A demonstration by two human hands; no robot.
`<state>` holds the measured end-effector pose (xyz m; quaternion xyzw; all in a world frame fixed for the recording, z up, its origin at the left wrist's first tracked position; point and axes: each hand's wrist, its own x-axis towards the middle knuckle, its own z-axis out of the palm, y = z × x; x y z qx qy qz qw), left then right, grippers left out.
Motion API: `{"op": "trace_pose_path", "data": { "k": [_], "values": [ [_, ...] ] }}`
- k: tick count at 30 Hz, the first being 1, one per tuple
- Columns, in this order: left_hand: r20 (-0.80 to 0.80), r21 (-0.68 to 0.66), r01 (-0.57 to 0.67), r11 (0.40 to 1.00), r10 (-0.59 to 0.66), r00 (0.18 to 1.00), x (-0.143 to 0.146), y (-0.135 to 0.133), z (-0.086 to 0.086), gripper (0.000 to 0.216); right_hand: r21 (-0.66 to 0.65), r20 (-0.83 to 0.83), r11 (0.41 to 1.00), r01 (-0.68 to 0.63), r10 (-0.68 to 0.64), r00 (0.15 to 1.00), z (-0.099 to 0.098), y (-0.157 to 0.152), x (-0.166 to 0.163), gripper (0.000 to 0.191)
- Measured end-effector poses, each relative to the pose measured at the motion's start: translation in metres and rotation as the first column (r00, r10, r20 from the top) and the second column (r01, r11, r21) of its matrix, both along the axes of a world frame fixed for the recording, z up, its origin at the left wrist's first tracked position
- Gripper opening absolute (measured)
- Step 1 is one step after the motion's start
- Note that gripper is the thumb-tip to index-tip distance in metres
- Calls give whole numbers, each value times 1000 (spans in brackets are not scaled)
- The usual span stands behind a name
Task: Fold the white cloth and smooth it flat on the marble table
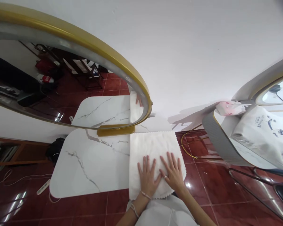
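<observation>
Centrally, a white cloth (154, 144) with scalloped edges lies spread over the right-hand part of a marbled tabletop (94, 166); the left hand (147, 179) and right hand (174, 175) rest palm-down on the cloth's near half, side by side, both splayed, neither grasping anything; to the upper left, a gold-framed mirror (70, 84) reflects part of the tabletop

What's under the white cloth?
The table reaches the left edge of the cloth, apparently continuing beneath. Your left hand and right hand rest on top; anything else underneath is hidden.
</observation>
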<state>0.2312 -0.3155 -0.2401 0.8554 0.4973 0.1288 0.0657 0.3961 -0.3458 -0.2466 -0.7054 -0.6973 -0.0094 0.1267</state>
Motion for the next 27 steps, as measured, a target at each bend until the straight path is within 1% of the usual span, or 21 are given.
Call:
{"op": "trace_pose_path", "data": {
  "k": [1, 3, 5, 7, 11, 14, 16, 17, 19, 21, 23, 25, 27],
  "values": [
    [6, -8, 10, 1000, -10, 1000, -2, -3, -1, 67, -2, 7, 1000, 13, -13, 1000, 0, -7, -3, 63],
    [28, -31, 15, 999, -14, 999, -4, -3, -2, 64, 4, 20, 1000, 21, -21, 1000, -1, -12, -5, 65],
    [67, -52, -33, 998, 36, 997, -5, 8, -2, 59, 21, 26, 1000, 15, -15, 1000, -3, -5, -2, 66],
    [117, -65, -114, 991, 121, 986, -3, 31, -1, 55, 47, 18, 998, 29, -29, 999, -5, 9, 3, 66],
    [226, -65, -267, 962, 275, 934, 3, 97, 0, 48, 64, -31, 991, 118, -116, 993, -7, 50, 15, 61],
    [336, -66, -437, 897, 433, 836, 1, 140, -2, 39, 58, -63, 989, 132, -129, 990, -7, 78, 18, 54],
    [393, -94, -491, 866, 485, 781, -2, 158, -3, 40, 62, -63, 990, 127, -123, 990, -6, 90, 17, 51],
    [409, -106, -492, 864, 489, 771, -4, 164, -2, 41, 64, -59, 990, 126, -123, 991, -6, 94, 16, 50],
    [426, -112, -468, 877, 468, 774, -5, 170, 1, 41, 69, -49, 989, 129, -125, 991, -7, 96, 15, 49],
    [416, -74, -471, 879, 457, 787, -1, 171, 5, 39, 76, -49, 988, 138, -134, 990, -8, 96, 13, 48],
    [363, -12, -462, 887, 434, 824, 7, 168, 7, 39, 82, -59, 986, 145, -140, 988, -10, 95, 12, 49],
    [270, 30, -375, 926, 354, 896, 15, 163, 6, 42, 85, -70, 986, 141, -135, 988, -11, 96, 11, 53],
    [185, 13, -273, 962, 266, 946, 19, 159, 2, 48, 83, -69, 989, 125, -120, 990, -11, 98, 11, 58]
  ]
}}
